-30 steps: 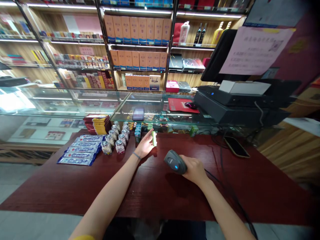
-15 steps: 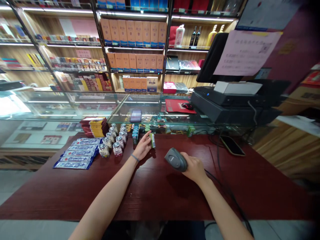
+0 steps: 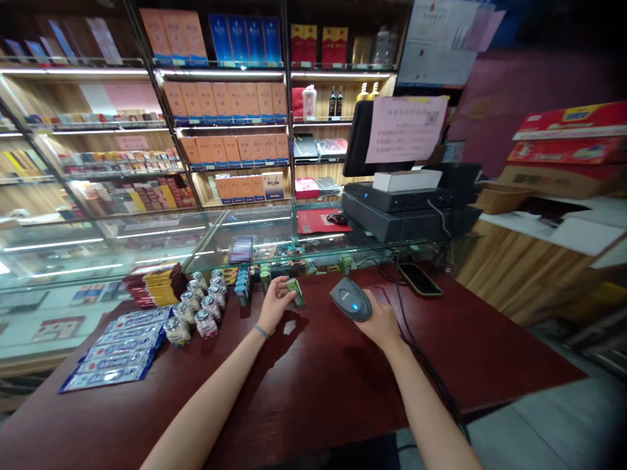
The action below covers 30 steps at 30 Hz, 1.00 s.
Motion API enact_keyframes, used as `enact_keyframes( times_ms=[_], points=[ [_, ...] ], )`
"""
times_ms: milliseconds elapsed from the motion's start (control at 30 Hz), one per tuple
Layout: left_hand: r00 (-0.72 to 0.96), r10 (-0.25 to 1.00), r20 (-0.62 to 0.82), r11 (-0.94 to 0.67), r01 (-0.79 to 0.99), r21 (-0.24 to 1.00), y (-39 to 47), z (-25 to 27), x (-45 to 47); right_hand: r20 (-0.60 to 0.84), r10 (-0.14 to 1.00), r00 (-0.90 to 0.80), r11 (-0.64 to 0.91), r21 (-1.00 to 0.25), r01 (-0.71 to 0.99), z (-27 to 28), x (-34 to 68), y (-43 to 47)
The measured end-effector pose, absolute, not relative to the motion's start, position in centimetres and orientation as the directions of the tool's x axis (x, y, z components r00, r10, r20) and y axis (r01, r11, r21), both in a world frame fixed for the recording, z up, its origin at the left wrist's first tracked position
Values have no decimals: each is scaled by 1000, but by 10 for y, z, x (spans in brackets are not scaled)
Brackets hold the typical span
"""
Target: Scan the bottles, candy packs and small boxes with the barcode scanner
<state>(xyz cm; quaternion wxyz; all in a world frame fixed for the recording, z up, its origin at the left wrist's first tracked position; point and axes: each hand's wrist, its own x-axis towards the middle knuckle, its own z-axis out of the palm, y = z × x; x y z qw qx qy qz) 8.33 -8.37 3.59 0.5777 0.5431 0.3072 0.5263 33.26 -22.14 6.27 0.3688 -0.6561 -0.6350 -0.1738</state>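
Note:
My left hand (image 3: 275, 305) pinches a small green box (image 3: 296, 293) by its edge, a little above the dark red table. Opposite it, my right hand (image 3: 382, 320) grips a grey barcode scanner (image 3: 351, 300) whose nose points left toward the box. A blue light glows on top of the scanner. Just left of my left hand stand small green packs (image 3: 265, 279) and a row of blue packs (image 3: 241, 287). Further left are lidded jars (image 3: 206, 323) in two rows.
Silver-blue sachets (image 3: 115, 356) overlap at the table's left, below stacked red and yellow packets (image 3: 159, 285). A phone (image 3: 420, 279) lies at the right near the scanner's cable (image 3: 426, 362). A glass counter (image 3: 230, 225) and a monitor (image 3: 360, 140) stand behind.
The green box has turned, so a broad green face shows, and my left fingers have curled round it. The scanner's blue light has come on. My view has swung right.

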Motion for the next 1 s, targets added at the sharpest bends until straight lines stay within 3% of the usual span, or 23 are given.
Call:
enact_keyframes(
  times_ms=[300,600,1000],
  points=[
    [293,916,272,-193,-270,943,-65,34,173,723,596,351,-62,-394,917,61,372,-228],
    [312,892,328,-248,-270,930,-61,20,258,709,519,477,-76,-518,852,61,397,-234],
    [161,931,327,-321,-63,945,-39,1,303,691,515,508,-92,-544,834,59,400,-235]
  ],
)
